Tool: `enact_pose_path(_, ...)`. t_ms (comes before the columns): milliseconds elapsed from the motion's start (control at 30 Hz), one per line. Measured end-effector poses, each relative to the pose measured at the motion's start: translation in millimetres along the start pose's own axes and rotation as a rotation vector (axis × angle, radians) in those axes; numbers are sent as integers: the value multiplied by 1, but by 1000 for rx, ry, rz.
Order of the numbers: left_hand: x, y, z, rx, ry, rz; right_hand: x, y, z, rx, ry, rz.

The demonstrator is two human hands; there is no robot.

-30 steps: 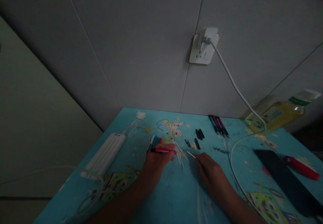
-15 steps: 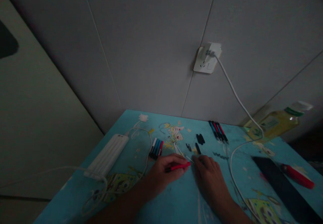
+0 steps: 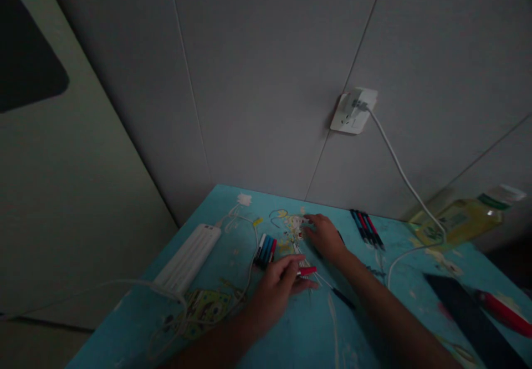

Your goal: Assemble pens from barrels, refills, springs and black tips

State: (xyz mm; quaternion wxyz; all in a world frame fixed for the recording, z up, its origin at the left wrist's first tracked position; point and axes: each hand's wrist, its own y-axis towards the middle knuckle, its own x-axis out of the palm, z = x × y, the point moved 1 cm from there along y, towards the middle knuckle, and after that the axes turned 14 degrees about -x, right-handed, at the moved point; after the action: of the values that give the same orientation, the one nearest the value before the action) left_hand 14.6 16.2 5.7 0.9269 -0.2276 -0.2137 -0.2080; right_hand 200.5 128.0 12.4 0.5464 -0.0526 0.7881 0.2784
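My left hand (image 3: 279, 287) is closed around a red pen barrel (image 3: 307, 271), whose red end sticks out past the fingertips to the right. Just beyond that end, a thin white rod with a dark end piece (image 3: 343, 298) slants toward the right; whether it touches the barrel I cannot tell. My right hand (image 3: 326, 237) reaches farther back over the table, fingers stretched out and apart, with nothing visible in them. It covers most of the small black parts there. Thin white sticks, like pen refills (image 3: 296, 249), lie between the hands.
Capped pens in white, blue and red (image 3: 266, 249) lie left of my hands. More pens (image 3: 367, 229) lie at the back right, near a bottle of yellow liquid (image 3: 461, 222). A white power strip (image 3: 189, 258), a white cable (image 3: 399, 255), a dark strip (image 3: 469, 316) and a red-handled tool (image 3: 505, 312) flank the work.
My right hand has moved away from the left hand, toward the back of the table, and its fingers have opened out. The dark-ended rod now shows. My left hand keeps the red barrel.
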Motion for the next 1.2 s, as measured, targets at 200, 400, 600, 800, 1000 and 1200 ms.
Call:
enact_pose_path(200, -9, 5, 10, 80, 91, 113, 18, 5, 6, 37, 59, 16)
enact_pose_path(400, -22, 12, 12, 178, 228, 145, 6, 5, 3, 63, 127, 88)
enact_pose_path(600, -22, 9, 13, 259, 537, 224, -42, -58, -27, 21, 271, 132)
enact_pose_path(800, -6, -6, 15, 486, 952, 136, -53, -128, -56, -56, 422, 153)
enact_pose_path(1000, -6, -4, 9, 444, 1031, 91, -45, -127, -60, -202, 425, 123)
enact_pose_path(1200, 0, -8, 5, 378, 1030, 55, -50, -129, -67, -214, 429, 105)
